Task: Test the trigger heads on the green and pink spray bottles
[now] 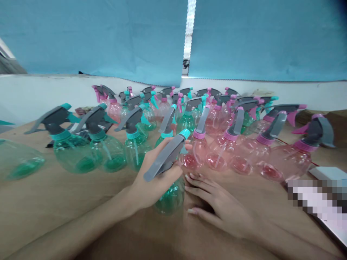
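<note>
My left hand [158, 168] is wrapped round the neck of a green spray bottle [170, 198] with a grey and teal trigger head. The bottle is upright in front of me, its collar hidden by my fingers. Just to its right, my right hand [219, 202] lies low over the table with fingers stretched out and holds nothing. A row of green spray bottles [108, 153] stands behind on the left. Pink spray bottles [221, 153] with grey and pink heads continue the row to the right.
More green and pink bottles crowd the back of the wooden table [62, 202]. A green bottle body [21, 162] sits at the left edge. On the right lie a white box [329, 173] and a partly pixelated flat object [322, 206]. Blue curtains [108, 36] hang behind.
</note>
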`<state>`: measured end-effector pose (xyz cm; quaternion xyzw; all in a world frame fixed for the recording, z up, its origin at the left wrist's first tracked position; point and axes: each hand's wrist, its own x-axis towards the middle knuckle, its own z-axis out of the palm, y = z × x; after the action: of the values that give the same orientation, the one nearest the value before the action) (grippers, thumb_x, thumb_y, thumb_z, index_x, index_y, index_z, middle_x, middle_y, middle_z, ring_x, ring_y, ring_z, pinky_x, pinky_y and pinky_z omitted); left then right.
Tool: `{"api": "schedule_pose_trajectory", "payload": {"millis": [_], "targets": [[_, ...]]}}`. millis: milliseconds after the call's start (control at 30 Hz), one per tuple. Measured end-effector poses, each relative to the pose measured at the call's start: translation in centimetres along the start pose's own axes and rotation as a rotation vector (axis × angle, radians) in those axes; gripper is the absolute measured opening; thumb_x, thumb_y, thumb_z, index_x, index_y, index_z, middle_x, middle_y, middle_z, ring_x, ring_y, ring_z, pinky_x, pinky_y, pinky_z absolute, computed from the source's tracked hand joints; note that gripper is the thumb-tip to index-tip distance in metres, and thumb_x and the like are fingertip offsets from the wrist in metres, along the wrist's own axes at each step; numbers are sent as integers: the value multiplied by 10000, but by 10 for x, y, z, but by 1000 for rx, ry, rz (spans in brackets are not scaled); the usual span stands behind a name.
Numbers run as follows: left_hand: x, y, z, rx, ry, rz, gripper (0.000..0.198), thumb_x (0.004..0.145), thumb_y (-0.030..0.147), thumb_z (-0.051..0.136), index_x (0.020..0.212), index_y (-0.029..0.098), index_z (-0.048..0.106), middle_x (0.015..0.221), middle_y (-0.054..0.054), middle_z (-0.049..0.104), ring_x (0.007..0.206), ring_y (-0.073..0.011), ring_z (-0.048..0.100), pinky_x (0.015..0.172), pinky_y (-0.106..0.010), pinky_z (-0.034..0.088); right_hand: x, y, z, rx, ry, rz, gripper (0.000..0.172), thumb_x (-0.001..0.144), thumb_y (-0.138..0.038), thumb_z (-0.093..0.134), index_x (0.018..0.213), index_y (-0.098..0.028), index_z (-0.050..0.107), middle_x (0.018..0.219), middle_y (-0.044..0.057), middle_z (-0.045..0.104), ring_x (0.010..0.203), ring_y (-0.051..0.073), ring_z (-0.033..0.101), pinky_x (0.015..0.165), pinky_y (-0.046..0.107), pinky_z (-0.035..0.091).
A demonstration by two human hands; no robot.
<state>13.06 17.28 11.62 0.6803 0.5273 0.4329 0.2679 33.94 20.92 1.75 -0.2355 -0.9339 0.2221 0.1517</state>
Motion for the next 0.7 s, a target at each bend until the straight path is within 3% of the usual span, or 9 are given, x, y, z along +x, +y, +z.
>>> {"api": "schedule_pose_trajectory", "payload": {"millis": [433,700], "targets": [[0,-2,0,-22,-6,3,403,741,90,472,1106,235,563,590,74,418,487,-107,391,473,-224,356,1,-1,-1,-19,-17,3,541,928,-502,477,1394,-230,444,1470,48,414,1368,242,339,1127,465,293],[1,1,0,-39,-12,12,401,738,98,476,1106,226,573,576,73,453,477,-112,426,473,-232,382,1,-2,-1,-37,-22,0,544,932,-501,469,1390,-209,449,1465,51,422,1372,232,332,1134,455,281]]}}
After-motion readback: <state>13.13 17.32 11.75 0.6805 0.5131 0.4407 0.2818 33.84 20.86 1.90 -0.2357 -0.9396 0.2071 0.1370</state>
